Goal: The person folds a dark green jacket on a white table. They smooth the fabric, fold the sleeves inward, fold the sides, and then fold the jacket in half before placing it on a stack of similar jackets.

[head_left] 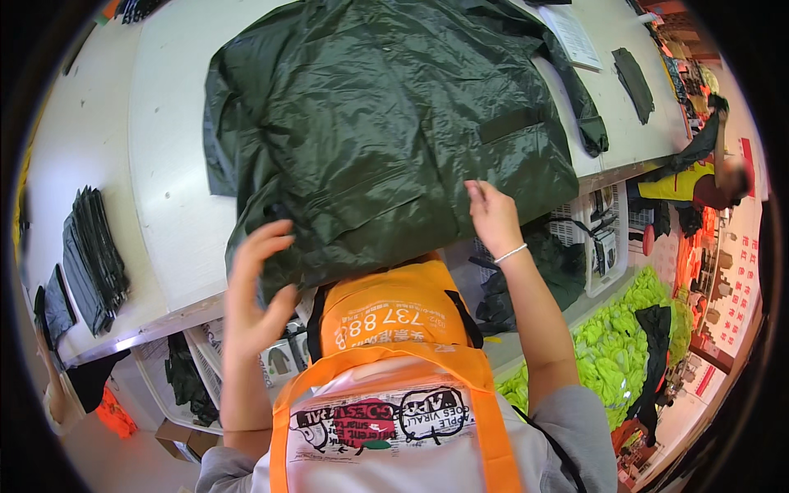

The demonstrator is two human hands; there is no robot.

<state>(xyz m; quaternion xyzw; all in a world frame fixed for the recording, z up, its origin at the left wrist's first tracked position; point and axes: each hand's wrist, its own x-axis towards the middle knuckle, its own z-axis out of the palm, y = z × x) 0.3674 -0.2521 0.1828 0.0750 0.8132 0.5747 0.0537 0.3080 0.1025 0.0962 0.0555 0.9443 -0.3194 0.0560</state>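
Observation:
A dark green, shiny jacket (370, 107) lies spread on the white table (173, 148), its lower hem hanging over the front edge. A flap (510, 125) shows on its right front. At the lower left corner of the jacket is my left hand (256, 279), thumb and fingers apart, holding nothing. My right hand (496, 220) is over the right part of the hem, its fingers drawn together. Whether fabric is pinched between those fingertips cannot be made out. I wear an orange apron (394, 316) against the table edge.
Stacked dark green pieces (92, 259) lie at the table's left, another dark piece (633, 85) at the far right beside papers (571, 37). Below right are a white basket (604, 238) and a bright yellow-green heap (612, 353). A co-worker (694, 181) holds dark fabric at the right.

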